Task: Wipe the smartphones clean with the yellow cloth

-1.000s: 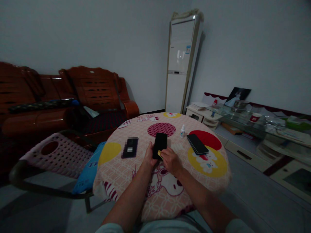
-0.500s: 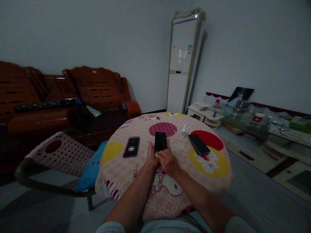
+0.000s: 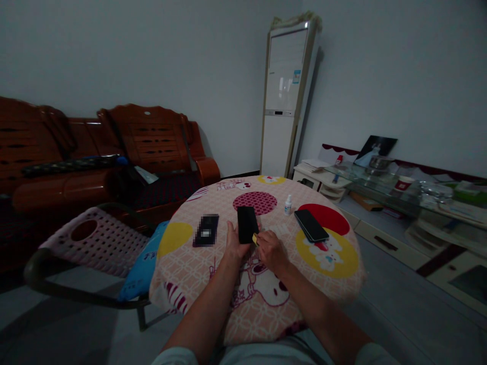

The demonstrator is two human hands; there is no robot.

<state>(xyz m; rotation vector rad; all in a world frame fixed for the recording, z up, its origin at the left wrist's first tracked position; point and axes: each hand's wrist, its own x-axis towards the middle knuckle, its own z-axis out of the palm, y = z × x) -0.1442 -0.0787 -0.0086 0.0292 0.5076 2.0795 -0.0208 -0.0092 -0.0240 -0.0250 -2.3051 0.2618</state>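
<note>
Black phone (image 3: pixel 247 224) sits mid-bench (image 3: pixel 266 299), propped at its near end by the left hand (image 3: pixel 234 244), whose grip clasps the lower edge. Right hand (image 3: pixel 269 247) pinches a small yellow piece (image 3: pixel 254 238) against the phone's right side; what the piece is cannot be told in the dim light. Judgement: keep the left grip steady so the phone does not pivot, and work the yellow piece with light, even pressure along the edge. Second phone (image 3: pixel 311 225), small bottle (image 3: pixel 288 205) and a blurred dark item (image 3: pixel 206 230) lie apart, untouched.
</note>
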